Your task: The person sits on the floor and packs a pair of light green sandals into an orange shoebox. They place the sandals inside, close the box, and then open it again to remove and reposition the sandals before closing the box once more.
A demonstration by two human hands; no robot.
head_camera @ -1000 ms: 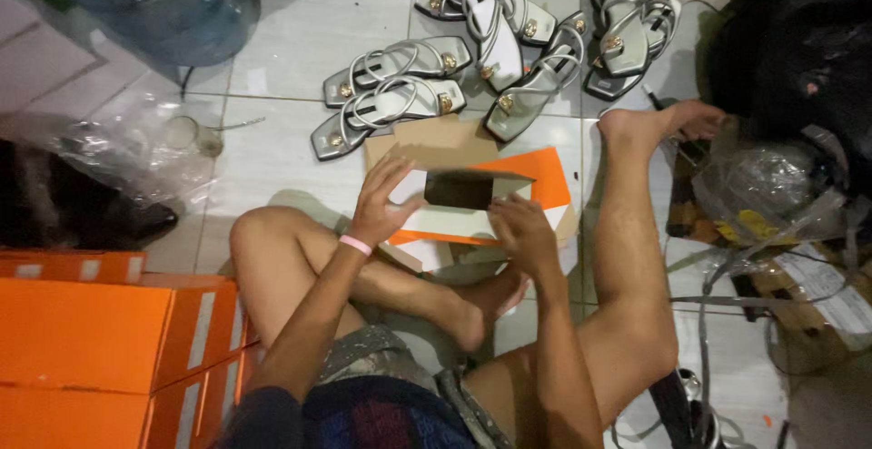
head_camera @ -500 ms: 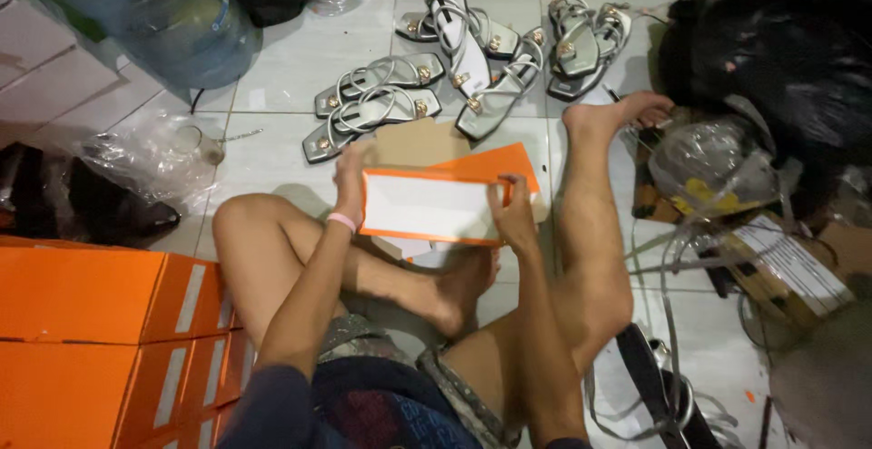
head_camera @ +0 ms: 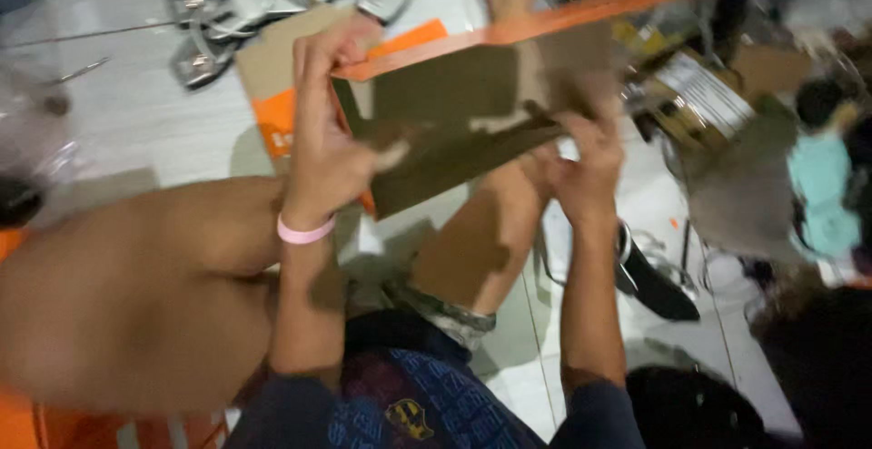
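Cardboard box (head_camera: 472,113), orange outside and brown inside, held up in both hands above the lap.

Its orange rim runs toward 2 o'clock and its brown inner face is turned to the camera. At its 9 o'clock end the left hand (head_camera: 331,140), a pink band (head_camera: 306,230) on the wrist, grips the edge with fingers curled over the rim and the thumb pressed on the brown face. At 4 o'clock the right hand (head_camera: 581,163) is closed on the lower flap, though blur hides how its fingers lie. Under the box, at 10 o'clock, a flat sheet of cardboard (head_camera: 272,77) with orange patches lies on the white tiled floor (head_camera: 145,131). Silver-strapped sandals (head_camera: 263,4) lie in a cluster at 11 o'clock, well apart from the hands. Bare knees rise below the box.
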